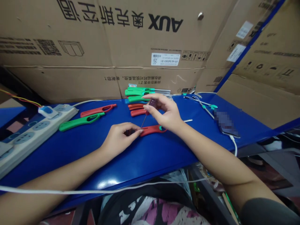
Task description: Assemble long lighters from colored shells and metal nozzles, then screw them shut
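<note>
My left hand (122,136) pinches the left end of a red long-nosed lighter (153,130) that lies on the blue table. In my right hand (167,111) is a small screwdriver (144,121) with a dark reddish handle. Its thin shaft slants down, and the tip meets the lighter's end close to my left fingertips. A metal tube (187,120) shows beyond my right wrist, in line with the red lighter. Behind my right hand lies a stack of green lighters (138,92) and red lighters (136,112), partly hidden by my fingers.
At the left, a red lighter body (98,110) and a green lighter body (81,122) lie near a white power strip (35,132). A phone (226,123) with a white cable lies at the right. Cardboard (112,47) walls the back, and a white cord (105,190) crosses in front.
</note>
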The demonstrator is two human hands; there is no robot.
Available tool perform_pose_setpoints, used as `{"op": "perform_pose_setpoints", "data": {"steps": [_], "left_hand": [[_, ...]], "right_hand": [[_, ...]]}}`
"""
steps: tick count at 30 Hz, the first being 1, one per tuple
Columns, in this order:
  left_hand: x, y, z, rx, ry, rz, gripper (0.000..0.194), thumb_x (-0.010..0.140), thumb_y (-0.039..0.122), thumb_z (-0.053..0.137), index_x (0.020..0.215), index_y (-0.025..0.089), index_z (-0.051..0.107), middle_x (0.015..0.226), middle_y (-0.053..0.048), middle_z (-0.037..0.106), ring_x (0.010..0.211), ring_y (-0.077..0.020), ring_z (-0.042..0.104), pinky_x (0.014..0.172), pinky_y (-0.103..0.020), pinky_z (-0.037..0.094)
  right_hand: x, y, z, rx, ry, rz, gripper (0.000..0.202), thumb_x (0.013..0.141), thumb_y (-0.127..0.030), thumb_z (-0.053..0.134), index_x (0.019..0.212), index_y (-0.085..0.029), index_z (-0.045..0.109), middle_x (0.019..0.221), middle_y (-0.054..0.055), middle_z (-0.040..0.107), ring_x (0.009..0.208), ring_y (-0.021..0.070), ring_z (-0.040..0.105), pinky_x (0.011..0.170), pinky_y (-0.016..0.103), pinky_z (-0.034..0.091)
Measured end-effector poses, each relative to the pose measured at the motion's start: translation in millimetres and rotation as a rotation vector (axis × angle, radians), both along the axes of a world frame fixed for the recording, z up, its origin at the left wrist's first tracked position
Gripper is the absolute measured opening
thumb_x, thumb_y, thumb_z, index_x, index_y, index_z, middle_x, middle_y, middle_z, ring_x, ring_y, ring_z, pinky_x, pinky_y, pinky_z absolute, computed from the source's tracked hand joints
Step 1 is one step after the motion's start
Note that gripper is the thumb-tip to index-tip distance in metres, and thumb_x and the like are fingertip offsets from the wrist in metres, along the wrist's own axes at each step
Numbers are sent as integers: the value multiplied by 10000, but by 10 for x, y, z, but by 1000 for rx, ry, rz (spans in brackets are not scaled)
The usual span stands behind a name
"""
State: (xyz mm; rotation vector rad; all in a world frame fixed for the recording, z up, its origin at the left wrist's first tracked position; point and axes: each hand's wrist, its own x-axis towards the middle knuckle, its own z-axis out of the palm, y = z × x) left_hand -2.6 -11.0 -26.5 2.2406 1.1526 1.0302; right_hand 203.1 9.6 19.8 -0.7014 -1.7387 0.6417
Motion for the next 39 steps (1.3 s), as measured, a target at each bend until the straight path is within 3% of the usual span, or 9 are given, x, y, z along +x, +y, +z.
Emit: {"op": "perform_pose_setpoints", "data": {"steps": [4,6,9,12,18,24,28,32,39], "left_hand": [[32,-63,2,115,24,-87,204,923,350,639,855,205,767,790,-16,755,645,-140,635,628,-257,471],[40,-78,3,163,33,-111,201,927,344,641,841,208,761,767,-14,747,654,-143,637,649,-260,478],[38,-80,6,178,33,-128,203,933,346,637,851,207,761,776,-20,744,646,-141,633,656,-265,485],[31,-67,9,163,14,-117,199,931,342,639,874,205,772,799,-28,753,638,-139,634,642,-267,488],[29,-56,2,98,-6,-84,213,913,379,650,871,218,783,813,-35,773,681,-165,669,655,-283,513],[34,-52,27,119,-24,-84,173,908,351,672,873,206,760,808,-28,746,664,-150,639,661,-277,511],[23,-9,33,159,26,-70,295,833,410,749,1047,209,721,1008,-62,737,947,-222,665,880,-357,538],[3,58,-26,51,94,-129,502,826,443,735,1262,217,632,1274,-94,671,1196,-269,615,1058,-432,480],[-22,94,-88,19,130,-171,376,868,363,683,1205,197,662,1199,-80,721,1098,-244,678,1009,-388,515]], "right_hand": [[26,-130,49,191,-138,-47,273,873,-398,707,1122,-286,717,943,28,720,761,166,658,777,333,562],[42,-165,82,236,-210,-14,298,916,-395,645,1191,-294,696,1028,36,731,843,180,676,832,348,571],[50,-199,128,217,-270,106,424,988,-336,501,1406,-283,551,1154,50,716,942,185,685,844,345,584],[44,-201,126,191,-284,161,476,995,-294,485,1471,-278,473,1151,45,716,937,176,692,839,335,591],[47,-151,27,314,-340,1,426,934,-366,623,1354,-306,585,1254,40,691,847,159,683,848,328,596],[23,-179,11,301,-309,35,456,982,-293,513,1437,-300,501,1203,34,703,874,158,689,849,325,594],[16,-141,-36,308,-274,-65,448,965,-305,545,1412,-282,527,1289,60,666,910,172,691,852,331,594],[12,-75,-102,290,-244,-119,473,965,-283,537,1437,-288,501,1336,63,645,968,186,688,862,336,590],[-1,-40,-167,308,-260,-109,484,955,-259,552,1436,-291,509,1388,54,619,930,171,689,868,321,579]]}}
